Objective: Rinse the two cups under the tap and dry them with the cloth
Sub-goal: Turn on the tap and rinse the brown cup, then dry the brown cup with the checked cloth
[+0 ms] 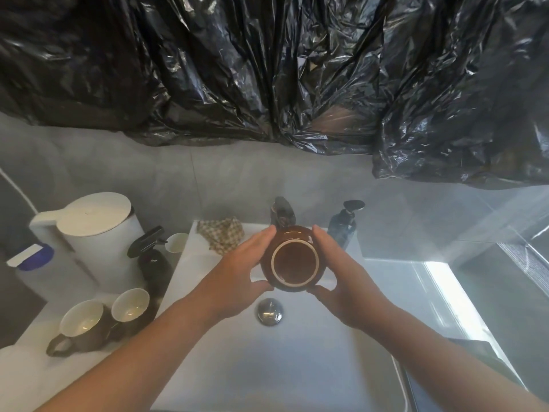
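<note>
A dark brown cup [295,260] is held over the white sink [267,367], just in front of the tap [282,211]. Its base with a pale foot ring faces me. My left hand [237,269] grips its left side, fingers over the top and thumb beneath. My right hand [341,272] grips the right side the same way. No running water is visible. Two more brown cups with white insides [81,319] [130,304] stand upright on the counter to the left. A checked cloth [221,234] lies crumpled on the sink's back left rim.
The drain plug [269,311] sits below the cup. A dark soap dispenser [343,226] stands right of the tap. On the left are a white kettle [98,233], a black spray bottle [151,251] and a small white cup [176,242]. Black plastic sheeting [267,69] hangs above.
</note>
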`<state>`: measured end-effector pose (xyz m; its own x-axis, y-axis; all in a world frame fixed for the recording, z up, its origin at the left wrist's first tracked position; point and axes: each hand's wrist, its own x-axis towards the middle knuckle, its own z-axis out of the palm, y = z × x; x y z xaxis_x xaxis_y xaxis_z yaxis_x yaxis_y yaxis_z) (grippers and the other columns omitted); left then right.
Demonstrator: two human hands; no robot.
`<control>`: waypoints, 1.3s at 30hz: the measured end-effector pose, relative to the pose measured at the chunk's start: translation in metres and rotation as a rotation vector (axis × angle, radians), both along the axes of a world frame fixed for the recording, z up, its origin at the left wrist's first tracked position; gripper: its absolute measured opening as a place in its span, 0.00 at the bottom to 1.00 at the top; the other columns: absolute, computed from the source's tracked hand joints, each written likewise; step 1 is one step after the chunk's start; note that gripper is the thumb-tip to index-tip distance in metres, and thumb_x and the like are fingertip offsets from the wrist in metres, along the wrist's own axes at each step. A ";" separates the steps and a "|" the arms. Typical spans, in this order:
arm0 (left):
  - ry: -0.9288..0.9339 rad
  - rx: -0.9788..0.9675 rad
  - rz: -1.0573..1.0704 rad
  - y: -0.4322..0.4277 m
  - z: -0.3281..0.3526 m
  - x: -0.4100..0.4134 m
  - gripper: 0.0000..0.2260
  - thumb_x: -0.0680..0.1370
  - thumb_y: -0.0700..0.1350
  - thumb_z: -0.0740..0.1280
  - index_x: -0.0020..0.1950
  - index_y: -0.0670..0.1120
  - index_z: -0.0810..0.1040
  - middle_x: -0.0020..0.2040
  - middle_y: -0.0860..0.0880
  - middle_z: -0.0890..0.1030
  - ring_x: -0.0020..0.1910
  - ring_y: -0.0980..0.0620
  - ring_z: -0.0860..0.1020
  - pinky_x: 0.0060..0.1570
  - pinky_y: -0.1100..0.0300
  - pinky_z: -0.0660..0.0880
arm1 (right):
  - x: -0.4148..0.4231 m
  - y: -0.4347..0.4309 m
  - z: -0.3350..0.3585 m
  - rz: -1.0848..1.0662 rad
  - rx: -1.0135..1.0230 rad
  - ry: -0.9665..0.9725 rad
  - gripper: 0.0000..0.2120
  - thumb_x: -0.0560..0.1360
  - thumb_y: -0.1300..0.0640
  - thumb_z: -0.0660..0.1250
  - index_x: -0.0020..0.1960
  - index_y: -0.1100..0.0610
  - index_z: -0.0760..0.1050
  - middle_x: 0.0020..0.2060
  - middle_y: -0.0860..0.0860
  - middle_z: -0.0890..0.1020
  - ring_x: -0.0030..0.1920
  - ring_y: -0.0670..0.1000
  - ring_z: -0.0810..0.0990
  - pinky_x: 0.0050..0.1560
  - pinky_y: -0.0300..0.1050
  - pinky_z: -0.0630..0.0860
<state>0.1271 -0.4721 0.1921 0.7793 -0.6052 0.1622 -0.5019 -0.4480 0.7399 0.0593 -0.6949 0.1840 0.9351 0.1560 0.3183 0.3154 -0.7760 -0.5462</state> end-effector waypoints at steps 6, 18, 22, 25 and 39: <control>-0.167 0.028 -0.011 0.001 -0.002 0.000 0.44 0.72 0.37 0.76 0.77 0.54 0.52 0.71 0.69 0.53 0.66 0.86 0.46 0.63 0.84 0.49 | -0.002 0.005 -0.002 -0.031 -0.021 -0.090 0.53 0.68 0.61 0.80 0.77 0.39 0.47 0.72 0.43 0.66 0.73 0.48 0.68 0.69 0.25 0.57; 0.160 -0.117 0.040 0.001 0.000 0.003 0.43 0.70 0.32 0.76 0.73 0.64 0.61 0.66 0.76 0.64 0.64 0.82 0.63 0.61 0.77 0.66 | 0.001 0.001 -0.003 -0.063 0.050 0.031 0.52 0.64 0.62 0.82 0.79 0.45 0.57 0.70 0.38 0.69 0.66 0.20 0.59 0.62 0.16 0.57; 0.424 -0.212 0.011 0.010 -0.001 0.003 0.39 0.69 0.25 0.73 0.65 0.63 0.70 0.56 0.72 0.81 0.61 0.69 0.77 0.53 0.72 0.74 | 0.005 0.004 0.013 -0.041 0.184 0.305 0.47 0.67 0.63 0.80 0.73 0.40 0.56 0.44 0.14 0.71 0.45 0.13 0.66 0.45 0.12 0.60; 0.577 -0.223 0.025 0.025 -0.004 0.007 0.26 0.76 0.28 0.69 0.60 0.58 0.76 0.53 0.67 0.84 0.55 0.67 0.80 0.51 0.71 0.75 | 0.008 0.008 0.014 -0.001 0.321 0.538 0.27 0.72 0.63 0.76 0.67 0.48 0.73 0.37 0.19 0.77 0.41 0.20 0.75 0.44 0.16 0.66; 1.165 -0.602 0.462 0.072 -0.054 0.035 0.24 0.79 0.60 0.60 0.56 0.44 0.86 0.58 0.39 0.84 0.59 0.42 0.81 0.63 0.44 0.74 | 0.077 0.096 -0.045 -0.089 0.827 1.352 0.46 0.74 0.24 0.50 0.59 0.65 0.79 0.43 0.62 0.85 0.38 0.56 0.84 0.37 0.42 0.79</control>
